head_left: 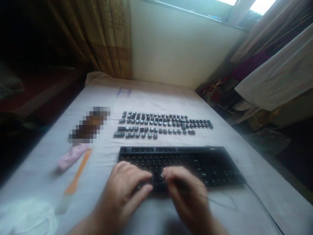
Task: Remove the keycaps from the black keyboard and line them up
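Note:
A black keyboard [210, 163] lies before me; many of its key places look bare, while caps remain along its top row. My left hand [129, 189] rests at its lower left, with thumb and index finger apart over the front edge. Over the lower middle, my right hand [187, 189] is closed, fingertips pinched close to the keys. A thin wire loop [226, 200] sticks out to the right from that hand, apparently part of a wire keycap puller. Its working end is blurred. Behind the keyboard, loose keycaps [160, 122] are laid out in several rows.
An orange-handled brush [79, 169] lies on the left beside a folded pink cloth [73, 156] and a pixelated item [90, 125]. White fabric [26, 217] is at the lower left. A cable [264, 207] runs off the keyboard's right side across the pale sheet [156, 94].

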Motion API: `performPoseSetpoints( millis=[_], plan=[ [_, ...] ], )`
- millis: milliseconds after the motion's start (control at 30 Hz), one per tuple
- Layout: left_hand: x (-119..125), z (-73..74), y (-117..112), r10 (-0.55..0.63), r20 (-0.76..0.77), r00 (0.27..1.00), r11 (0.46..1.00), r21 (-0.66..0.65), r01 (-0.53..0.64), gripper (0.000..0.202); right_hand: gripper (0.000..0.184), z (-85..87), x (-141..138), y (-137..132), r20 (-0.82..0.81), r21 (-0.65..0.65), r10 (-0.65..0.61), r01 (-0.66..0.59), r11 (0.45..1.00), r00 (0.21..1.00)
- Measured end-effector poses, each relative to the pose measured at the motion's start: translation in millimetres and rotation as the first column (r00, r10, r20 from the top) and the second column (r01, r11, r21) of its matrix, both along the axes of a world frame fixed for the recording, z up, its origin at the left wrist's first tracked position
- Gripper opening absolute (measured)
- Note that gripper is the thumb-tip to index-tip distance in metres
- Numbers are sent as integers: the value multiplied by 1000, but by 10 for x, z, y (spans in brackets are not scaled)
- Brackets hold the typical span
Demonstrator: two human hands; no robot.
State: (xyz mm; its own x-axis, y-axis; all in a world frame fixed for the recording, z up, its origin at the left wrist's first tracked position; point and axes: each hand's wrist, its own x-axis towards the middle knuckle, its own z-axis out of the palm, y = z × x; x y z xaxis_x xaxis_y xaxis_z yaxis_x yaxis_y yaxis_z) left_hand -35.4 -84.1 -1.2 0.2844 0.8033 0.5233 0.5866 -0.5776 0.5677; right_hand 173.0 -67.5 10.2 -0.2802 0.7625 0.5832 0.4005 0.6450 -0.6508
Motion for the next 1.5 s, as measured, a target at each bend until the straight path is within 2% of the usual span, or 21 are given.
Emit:
performPoseSetpoints(
  millis=[100, 200, 267, 333, 433, 533, 600, 667, 733, 800, 900, 1033, 1200, 1500],
  plan=[
    [-24, -3, 17, 22, 20, 1000, 1000, -17, -22, 15, 33, 21, 24, 31, 46, 24, 20, -21, 999, 999],
    [-30, -5, 25, 23, 38, 999, 999, -40, -21, 15, 25, 52, 3, 27, 61, -68, 70, -66, 995, 996],
    [-29, -8, 27, 17, 57, 998, 999, -42, -15, 14, 25, 45, -30, 16, 82, -79, 72, -65, 995, 994],
    [-29, -17, 30, -7, 70, 998, 999, -41, 10, 15, 31, 4, -62, 7, 112, -44, 77, -73, 996, 991],
    [-39, -39, 42, -44, 63, 997, 998, -43, 46, 20, 22, -88, -74, 9, 126, 6, 85, -86, 996, 988],
    [-62, -67, 59, -37, 57, 998, 999, 23, 36, 26, 20, -137, -6, 78, 144, 35, 61, -66, 997, 988],
    [-88, -93, 69, 11, 33, 999, 999, 43, -12, 33, 21, -113, 76, 197, 203, 54, 5, -16, 998, 979],
    [-123, -131, 79, 84, 9, 996, 995, 53, -85, 35, 21, -46, 154, 374, 299, 82, -109, 88, 993, 948],
    [-167, -184, 93, 150, -4, 989, 984, 94, -149, 30, 19, 36, 192, 578, 410, 95, -254, 236, 967, 876],
    [-216, -241, 113, 187, -30, 982, 973, 139, -182, 26, 19, 102, 173, 770, 545, 45, -317, 350, 936, 776],
    [-288, -306, 146, 196, -88, 977, 968, 178, -179, 27, 21, 135, 72, 988, 678, -69, -274, 431, 900, 682],
    [-356, -342, 181, 245, -75, 967, 954, 196, -227, 24, 21, 77, -41, 1161, 736, -147, -224, 473, 869, 639],
    [-391, -344, 217, 208, -116, 971, 959, 222, -179, 26, 21, 30, -78, 1272, 750, -151, -221, 487, 860, 623],
    [-347, -279, 231, 213, -104, 972, 955, 233, -184, 24, 22, 43, -114, 1281, 750, -174, -190, 465, 868, 634]
  ],
)
